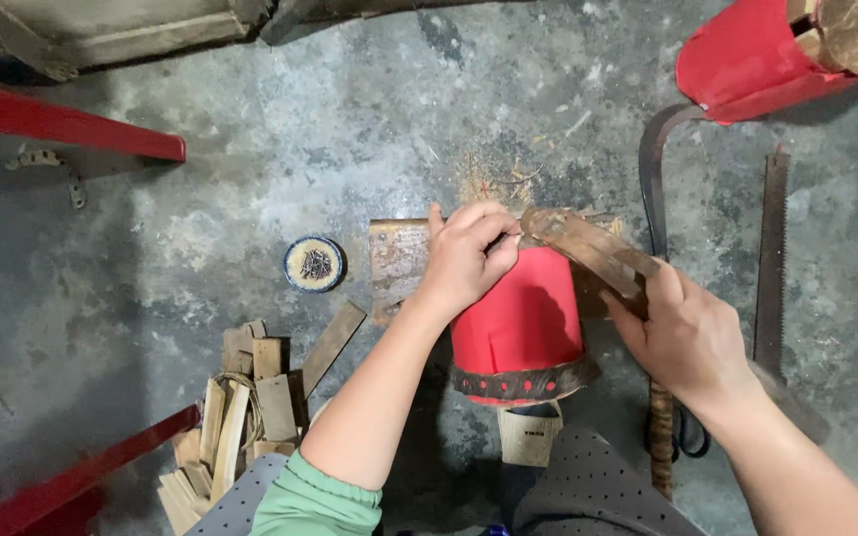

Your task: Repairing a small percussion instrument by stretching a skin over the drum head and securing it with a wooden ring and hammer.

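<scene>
The left hand [469,256] pinches the top rim of a red cylinder [520,316] standing on the concrete floor [250,169] between the person's knees; the right hand [689,337] grips a curved, worn brown strip [588,248] against that rim; a dark perforated band [523,382] circles the cylinder's base; a small tin of nails [314,264] sits left, a saw blade [772,248] right.
</scene>
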